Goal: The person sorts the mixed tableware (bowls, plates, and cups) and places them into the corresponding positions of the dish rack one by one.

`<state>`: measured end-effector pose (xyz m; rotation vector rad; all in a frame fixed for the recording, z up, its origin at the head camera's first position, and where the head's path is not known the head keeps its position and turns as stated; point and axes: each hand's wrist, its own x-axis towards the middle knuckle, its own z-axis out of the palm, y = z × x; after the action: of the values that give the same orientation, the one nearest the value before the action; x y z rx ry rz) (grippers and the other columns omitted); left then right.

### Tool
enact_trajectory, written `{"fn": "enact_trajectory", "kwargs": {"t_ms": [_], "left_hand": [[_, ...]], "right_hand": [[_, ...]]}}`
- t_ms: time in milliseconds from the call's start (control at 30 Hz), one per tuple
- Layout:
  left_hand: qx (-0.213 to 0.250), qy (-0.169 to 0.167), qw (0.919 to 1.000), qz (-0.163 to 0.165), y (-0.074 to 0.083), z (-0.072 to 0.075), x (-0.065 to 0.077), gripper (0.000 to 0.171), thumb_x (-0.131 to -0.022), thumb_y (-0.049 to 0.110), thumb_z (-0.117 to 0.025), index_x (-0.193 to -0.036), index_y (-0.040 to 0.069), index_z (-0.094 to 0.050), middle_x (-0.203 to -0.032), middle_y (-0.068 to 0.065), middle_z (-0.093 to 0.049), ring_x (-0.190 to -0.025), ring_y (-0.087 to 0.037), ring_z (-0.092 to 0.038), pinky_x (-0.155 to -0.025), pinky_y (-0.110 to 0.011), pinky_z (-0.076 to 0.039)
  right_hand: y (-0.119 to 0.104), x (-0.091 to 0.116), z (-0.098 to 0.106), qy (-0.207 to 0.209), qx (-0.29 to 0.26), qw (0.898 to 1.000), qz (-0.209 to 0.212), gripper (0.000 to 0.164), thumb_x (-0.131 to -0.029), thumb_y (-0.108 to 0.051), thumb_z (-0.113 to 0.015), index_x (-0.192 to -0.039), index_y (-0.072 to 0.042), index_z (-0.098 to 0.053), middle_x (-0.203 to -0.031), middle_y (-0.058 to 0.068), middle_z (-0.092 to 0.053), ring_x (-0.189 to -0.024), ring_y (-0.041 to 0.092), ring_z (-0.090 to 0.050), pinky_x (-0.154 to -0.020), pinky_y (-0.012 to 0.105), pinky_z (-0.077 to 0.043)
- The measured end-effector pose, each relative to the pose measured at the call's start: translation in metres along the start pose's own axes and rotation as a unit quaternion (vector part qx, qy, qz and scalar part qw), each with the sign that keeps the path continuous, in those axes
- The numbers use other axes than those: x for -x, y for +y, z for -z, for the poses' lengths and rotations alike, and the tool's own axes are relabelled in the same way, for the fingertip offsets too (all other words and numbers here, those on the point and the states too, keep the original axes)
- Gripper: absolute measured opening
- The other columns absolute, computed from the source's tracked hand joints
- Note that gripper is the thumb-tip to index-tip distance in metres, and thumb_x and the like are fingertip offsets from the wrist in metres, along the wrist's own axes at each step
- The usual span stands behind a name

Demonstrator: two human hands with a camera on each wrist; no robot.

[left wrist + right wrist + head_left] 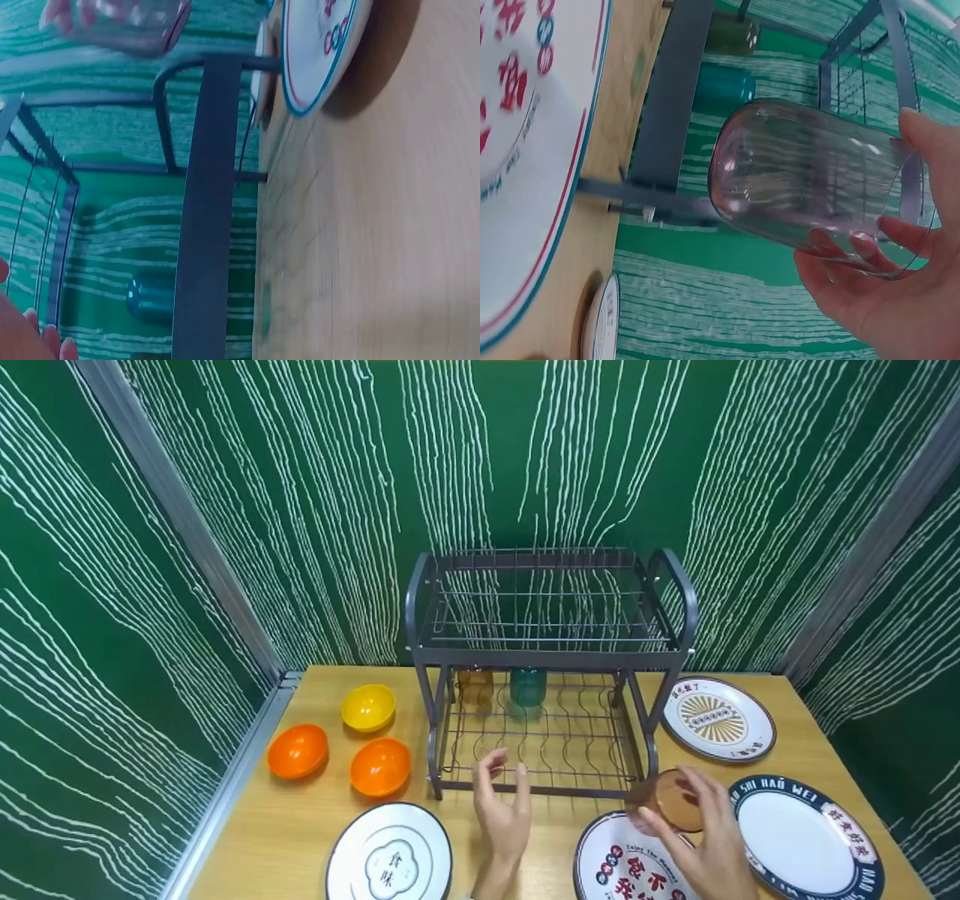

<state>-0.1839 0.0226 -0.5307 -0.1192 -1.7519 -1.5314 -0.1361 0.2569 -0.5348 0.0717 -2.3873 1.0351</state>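
My right hand (709, 844) grips a clear brownish-pink drinking glass (675, 801) near one end, above the plate with red lettering (596, 847). In the right wrist view the glass (802, 180) lies tilted sideways, fingers and thumb around its rim end. My left hand (504, 817) hovers before the front edge of the dark two-tier dish rack (547, 660), fingers loosely bent and holding nothing. On the rack's lower tier, an amber glass (475, 690) and a teal glass (528, 688) stand side by side at the back.
Left of the rack are a yellow bowl (369, 708) and two orange bowls (298, 751). A white plate (390, 851) lies at the front left. To the right are a sunburst-patterned plate (718, 718) and a dark-rimmed oval plate (799, 832). Green walls enclose the table.
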Motion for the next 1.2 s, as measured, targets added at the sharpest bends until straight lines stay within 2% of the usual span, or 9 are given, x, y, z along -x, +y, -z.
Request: {"fn": "enact_trajectory", "kwargs": {"t_ms": [133, 300, 400, 567, 733, 833, 967, 1100, 1200], "left_hand": [[0.011, -0.034, 0.9993, 0.011, 0.007, -0.005, 0.008, 0.031, -0.081, -0.007, -0.065, -0.11, 0.001, -0.055, -0.104, -0.007, -0.058, -0.093, -0.025, -0.055, -0.083, -0.042, -0.046], [0.019, -0.077, 0.9967, 0.017, 0.01, -0.011, 0.017, 0.031, -0.084, -0.005, -0.065, -0.112, 0.003, -0.055, -0.107, -0.006, -0.058, -0.098, -0.023, -0.055, -0.087, -0.035, -0.046], [0.017, -0.094, 0.9954, 0.007, 0.002, -0.016, 0.025, 0.033, -0.084, -0.004, -0.065, -0.114, 0.004, -0.055, -0.109, -0.004, -0.057, -0.099, -0.023, -0.055, -0.089, -0.032, -0.046], [0.018, -0.122, 0.9924, -0.001, -0.014, -0.024, 0.036, 0.037, -0.088, 0.007, -0.065, -0.122, 0.013, -0.052, -0.113, 0.002, -0.056, -0.103, -0.021, -0.055, -0.09, -0.036, -0.046], [0.029, -0.163, 0.986, 0.014, -0.014, -0.025, 0.044, 0.038, -0.094, 0.018, -0.059, -0.131, 0.02, -0.047, -0.119, 0.004, -0.054, -0.109, -0.015, -0.053, -0.093, -0.036, -0.045], [0.039, -0.202, 0.9784, 0.023, -0.011, -0.023, 0.047, 0.04, -0.097, 0.02, -0.053, -0.136, 0.021, -0.045, -0.126, 0.005, -0.053, -0.115, -0.016, -0.051, -0.097, -0.035, -0.043], [0.057, -0.271, 0.9607, 0.024, -0.01, -0.02, 0.05, 0.046, -0.096, 0.022, -0.052, -0.141, 0.019, -0.041, -0.137, 0.004, -0.048, -0.124, -0.016, -0.046, -0.103, -0.04, -0.037], [0.079, -0.331, 0.9403, 0.012, -0.011, -0.019, 0.053, 0.052, -0.094, 0.027, -0.057, -0.142, 0.02, -0.039, -0.138, 0.003, -0.045, -0.123, -0.015, -0.046, -0.103, -0.036, -0.038], [0.096, -0.356, 0.9295, -0.011, -0.013, -0.019, 0.055, 0.061, -0.09, 0.032, -0.064, -0.142, 0.02, -0.037, -0.136, 0.004, -0.043, -0.12, -0.015, -0.047, -0.1, -0.031, -0.041]], "right_hand": [[-0.005, 0.001, -0.008, -0.012, -0.009, 1.0, 0.019, 0.08, -0.074, -0.023, -0.083, -0.141, -0.011, -0.041, -0.133, 0.01, -0.043, -0.111, 0.02, -0.048, -0.092, 0.003, -0.03], [-0.009, 0.002, -0.015, -0.016, -0.032, 0.998, 0.049, 0.085, -0.073, -0.019, -0.083, -0.144, -0.015, -0.038, -0.135, 0.01, -0.042, -0.111, 0.017, -0.048, -0.093, 0.004, -0.032], [-0.012, 0.003, -0.017, -0.018, -0.043, 0.997, 0.063, 0.085, -0.072, -0.017, -0.084, -0.144, -0.015, -0.039, -0.135, 0.009, -0.043, -0.112, 0.014, -0.047, -0.095, 0.006, -0.034], [-0.018, 0.005, -0.02, -0.025, -0.058, 0.996, 0.066, 0.085, -0.072, -0.019, -0.084, -0.144, -0.018, -0.039, -0.135, 0.005, -0.043, -0.114, 0.011, -0.047, -0.096, 0.01, -0.035], [-0.023, 0.006, -0.022, -0.024, -0.078, 0.994, 0.069, 0.083, -0.071, -0.016, -0.084, -0.142, -0.015, -0.041, -0.136, 0.004, -0.043, -0.114, 0.012, -0.048, -0.097, 0.013, -0.037], [-0.026, 0.008, -0.024, -0.019, -0.095, 0.993, 0.072, 0.082, -0.071, -0.011, -0.084, -0.142, -0.012, -0.042, -0.135, 0.004, -0.045, -0.112, 0.012, -0.05, -0.094, 0.013, -0.04], [-0.034, 0.009, -0.025, -0.018, -0.127, 0.989, 0.068, 0.077, -0.073, -0.002, -0.08, -0.14, -0.008, -0.043, -0.13, 0.006, -0.048, -0.108, 0.014, -0.053, -0.091, 0.012, -0.042], [-0.047, 0.01, -0.023, -0.03, -0.178, 0.981, 0.064, 0.07, -0.076, 0.009, -0.072, -0.138, 0.002, -0.041, -0.124, 0.015, -0.05, -0.105, 0.023, -0.056, -0.09, 0.016, -0.045], [-0.049, 0.011, -0.022, -0.05, -0.22, 0.973, 0.043, 0.065, -0.082, 0.011, -0.065, -0.14, 0.003, -0.037, -0.124, 0.016, -0.049, -0.106, 0.025, -0.056, -0.089, 0.019, -0.047]]}}
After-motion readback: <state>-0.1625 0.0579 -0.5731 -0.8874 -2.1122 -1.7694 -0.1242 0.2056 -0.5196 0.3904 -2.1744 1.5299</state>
